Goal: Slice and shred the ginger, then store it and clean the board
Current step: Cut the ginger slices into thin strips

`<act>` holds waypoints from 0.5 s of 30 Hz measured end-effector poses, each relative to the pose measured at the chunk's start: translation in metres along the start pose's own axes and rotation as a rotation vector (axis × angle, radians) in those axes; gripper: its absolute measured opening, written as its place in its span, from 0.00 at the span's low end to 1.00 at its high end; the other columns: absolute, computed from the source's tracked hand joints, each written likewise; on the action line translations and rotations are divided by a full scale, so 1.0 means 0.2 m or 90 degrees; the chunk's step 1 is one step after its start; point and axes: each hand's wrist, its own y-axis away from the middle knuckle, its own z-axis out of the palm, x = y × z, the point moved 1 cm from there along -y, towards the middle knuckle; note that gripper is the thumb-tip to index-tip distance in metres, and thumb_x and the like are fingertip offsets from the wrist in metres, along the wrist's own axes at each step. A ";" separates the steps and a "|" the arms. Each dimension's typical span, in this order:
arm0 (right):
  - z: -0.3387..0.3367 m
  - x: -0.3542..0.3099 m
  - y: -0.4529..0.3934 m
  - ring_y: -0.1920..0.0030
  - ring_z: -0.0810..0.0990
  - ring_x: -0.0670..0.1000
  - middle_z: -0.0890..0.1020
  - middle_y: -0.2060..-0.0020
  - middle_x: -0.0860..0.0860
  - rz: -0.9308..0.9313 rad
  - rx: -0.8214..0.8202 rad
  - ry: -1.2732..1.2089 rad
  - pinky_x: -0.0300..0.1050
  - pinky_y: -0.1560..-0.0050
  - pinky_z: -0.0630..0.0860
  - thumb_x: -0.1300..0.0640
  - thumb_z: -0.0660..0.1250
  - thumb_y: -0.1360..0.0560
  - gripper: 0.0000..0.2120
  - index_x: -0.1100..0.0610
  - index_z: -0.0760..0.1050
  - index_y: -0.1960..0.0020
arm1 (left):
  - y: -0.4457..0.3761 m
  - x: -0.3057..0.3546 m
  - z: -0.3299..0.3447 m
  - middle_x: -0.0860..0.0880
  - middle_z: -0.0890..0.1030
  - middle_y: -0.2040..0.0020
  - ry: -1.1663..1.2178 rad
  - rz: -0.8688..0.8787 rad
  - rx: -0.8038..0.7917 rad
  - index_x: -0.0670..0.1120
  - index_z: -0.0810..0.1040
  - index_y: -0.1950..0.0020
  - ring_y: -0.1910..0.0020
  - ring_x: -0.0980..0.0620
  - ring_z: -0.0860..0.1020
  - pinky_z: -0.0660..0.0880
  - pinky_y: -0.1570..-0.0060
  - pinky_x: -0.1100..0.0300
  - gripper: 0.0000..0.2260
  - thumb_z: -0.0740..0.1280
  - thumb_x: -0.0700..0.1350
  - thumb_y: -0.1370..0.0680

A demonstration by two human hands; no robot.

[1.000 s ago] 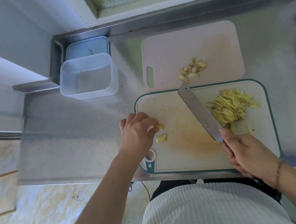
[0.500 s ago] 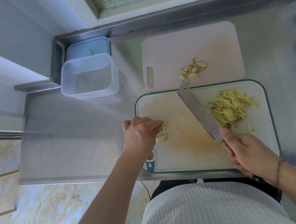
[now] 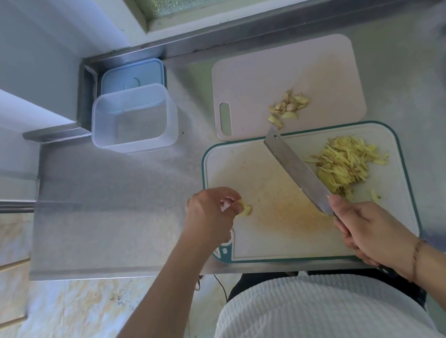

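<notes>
The left hand (image 3: pixel 210 214) now has its fingers (image 3: pixel 230 197) pinched around the small ginger bits (image 3: pixel 244 209) near the left side of the green-edged board (image 3: pixel 279 240). A moment ago two little bits lay a bit apart there, one under the fingertips and one just below. Now they sit bunched together at the fingertips, so the hand has gathered them up. I think this means the last bits are about to be cut into thin strips.

The right hand (image 3: pixel 371 233) holds the knife (image 3: pixel 296 169) by the handle, with its fingers wrapped tight around it. The blade slants across the middle of the board and has hardly moved. It does not touch the ginger bits yet.

A big pile of ginger shreds (image 3: pixel 349 165) lies on the right side of the same board, so most of the cutting looks done. Some ginger scraps (image 3: pixel 288 107) sit on the pink board (image 3: pixel 275 72) behind it.

The clear box (image 3: pixel 134 120) stands open on the table (image 3: pixel 116 207), well to the left, with its blue lid (image 3: pixel 132 76) just behind it. The box looks empty, so the storing and the board cleaning are not done yet.
</notes>
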 end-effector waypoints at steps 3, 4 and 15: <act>0.00 0.00 0.00 0.83 0.56 0.45 0.58 0.79 0.47 -0.006 0.002 0.009 0.33 0.81 0.54 0.38 0.53 0.25 0.24 0.57 0.58 0.67 | 0.01 -0.01 0.00 0.59 0.82 0.59 0.005 -0.024 -0.053 0.54 0.86 0.53 0.55 0.56 0.80 0.76 0.40 0.49 0.06 0.76 0.52 0.27; 0.00 0.00 0.00 0.83 0.56 0.45 0.58 0.79 0.47 -0.007 0.000 0.010 0.33 0.81 0.54 0.38 0.53 0.25 0.24 0.57 0.58 0.67 | 0.02 -0.02 0.02 0.59 0.82 0.59 -0.027 0.000 -0.036 0.54 0.87 0.53 0.55 0.54 0.80 0.75 0.41 0.48 0.07 0.76 0.54 0.28; -0.01 0.03 0.00 0.82 0.56 0.45 0.59 0.79 0.48 -0.019 -0.015 0.032 0.34 0.81 0.55 0.38 0.53 0.23 0.25 0.57 0.59 0.68 | 0.06 0.04 0.08 0.55 0.80 0.59 -0.335 0.137 0.042 0.52 0.85 0.54 0.58 0.52 0.77 0.75 0.55 0.58 0.04 0.77 0.45 0.27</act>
